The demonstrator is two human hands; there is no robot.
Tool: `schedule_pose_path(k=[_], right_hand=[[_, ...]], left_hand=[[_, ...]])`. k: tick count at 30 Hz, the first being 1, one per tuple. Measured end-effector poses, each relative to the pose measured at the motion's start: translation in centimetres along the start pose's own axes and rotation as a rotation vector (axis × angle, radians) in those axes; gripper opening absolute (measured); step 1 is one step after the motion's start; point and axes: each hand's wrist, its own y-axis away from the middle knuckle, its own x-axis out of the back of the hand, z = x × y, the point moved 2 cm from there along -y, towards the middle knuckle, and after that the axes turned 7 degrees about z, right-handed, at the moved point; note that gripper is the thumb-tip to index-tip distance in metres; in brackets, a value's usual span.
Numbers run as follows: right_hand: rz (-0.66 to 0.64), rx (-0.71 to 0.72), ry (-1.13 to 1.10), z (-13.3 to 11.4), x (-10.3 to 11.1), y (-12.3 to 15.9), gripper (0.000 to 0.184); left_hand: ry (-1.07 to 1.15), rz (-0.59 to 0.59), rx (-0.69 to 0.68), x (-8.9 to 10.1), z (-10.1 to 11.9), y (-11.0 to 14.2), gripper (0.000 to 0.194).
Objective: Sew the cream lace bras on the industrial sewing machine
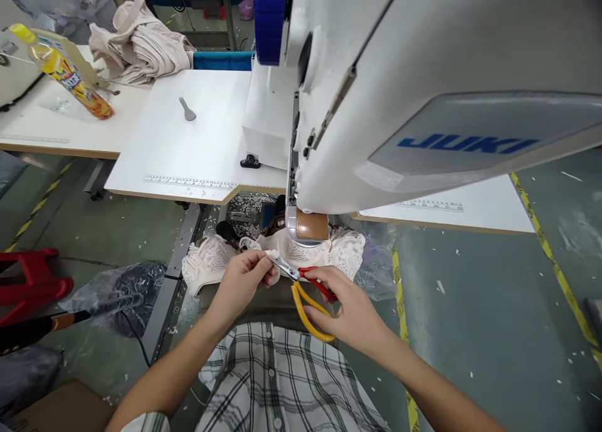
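Cream lace bra point(209, 264) with moulded cups lay gathered at the person's lap, around the rounded metal end of a white JUKI sewing machine point(376, 106). The left hand point(247, 278) pinched a small piece of white fabric point(273, 254) between thumb and fingers. The right hand point(348, 306) was curled around metal scissors with one red and one yellow handle point(301, 297), handles apart, blade tips at the left fingertips, just beside the lace.
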Motion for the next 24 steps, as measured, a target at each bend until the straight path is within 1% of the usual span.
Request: schedule_pose_path(k=[5,9,12,14,16,17,19,20,21,22,23,24], right_hand=[[-0.018,0.034,-0.038,0.3,0.0,-0.4,0.040],[-0.052,-0.022,-0.039,0.3,0.5,0.1,0.033],[-0.041,-0.036,0.012,0.6,1.6,0.9,0.030],[-0.010,-0.053,0.078,1.7,3.1,1.0,0.031],[0.060,-0.080,0.178,3.6,5.4,0.3,0.031],[0.116,-0.073,0.255,4.6,6.9,-0.4,0.032],[0.264,-0.039,0.477,6.2,9.8,-2.2,0.036],[0.320,0.008,0.601,6.6,11.0,-3.1,0.038],[0.354,0.074,0.724,6.5,11.8,-3.9,0.038],[0.422,0.167,0.822,6.0,12.1,-4.4,0.038],[0.507,0.213,0.869,5.1,12.0,-4.7,0.039],[0.561,0.275,0.827,3.9,11.3,-4.7,0.039]], left_hand=[[-0.106,0.022,-0.045,0.3,-0.1,0.0,0.035],[-0.110,0.065,-0.053,0.5,-0.8,-0.1,0.041],[0.005,0.134,-0.035,0.5,-1.4,-0.1,0.041],[0.158,0.139,-0.010,0.5,-1.7,-0.2,0.039],[0.300,0.115,0.021,0.3,-1.8,-0.3,0.037],[0.342,0.103,0.034,0.1,-1.7,-0.3,0.037],[0.371,0.089,0.053,-0.1,-1.4,-0.2,0.039],[0.366,0.081,0.058,-0.2,-1.2,-0.2,0.040],[0.350,0.073,0.068,-0.4,-0.9,-0.2,0.041],[0.325,0.061,0.085,-0.5,-0.6,-0.1,0.043],[0.291,0.046,0.109,-0.6,-0.3,0.0,0.044],[0.248,0.016,0.138,-0.8,0.1,0.1,0.045]])
